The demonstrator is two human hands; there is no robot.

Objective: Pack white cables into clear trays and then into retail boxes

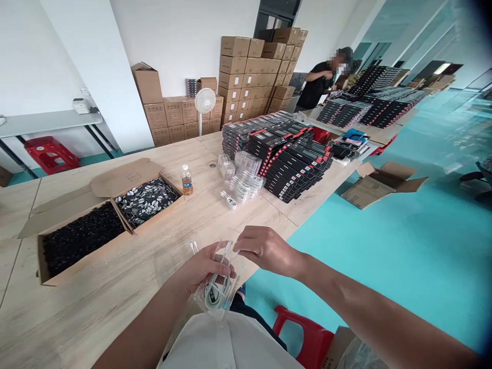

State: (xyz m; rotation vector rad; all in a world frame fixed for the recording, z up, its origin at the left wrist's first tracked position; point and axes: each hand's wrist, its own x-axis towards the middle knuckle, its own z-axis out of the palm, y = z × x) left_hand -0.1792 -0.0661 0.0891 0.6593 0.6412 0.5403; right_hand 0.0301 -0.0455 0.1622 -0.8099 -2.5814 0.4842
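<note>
Hands joined before my chest: my left hand [207,266] grasps the clear pouch [215,300], coiled white cable [216,291] inside, long axis hanging from my fingertips back toward my body; my right hand [265,250] pinches its top edge, just beside the left, equally near.

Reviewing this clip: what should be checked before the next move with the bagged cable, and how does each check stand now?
1. Left hand grips the bag: ok.
2. Cable coil sits inside the bag: ok.
3. Right hand is at the bag's mouth: ok.
4. Cable end is fully inside: cannot tell.
5. Right hand's pinch is on the bag, not the cable: cannot tell.
6. Bottle stands upright on the table, apart from both hands: ok.
</note>
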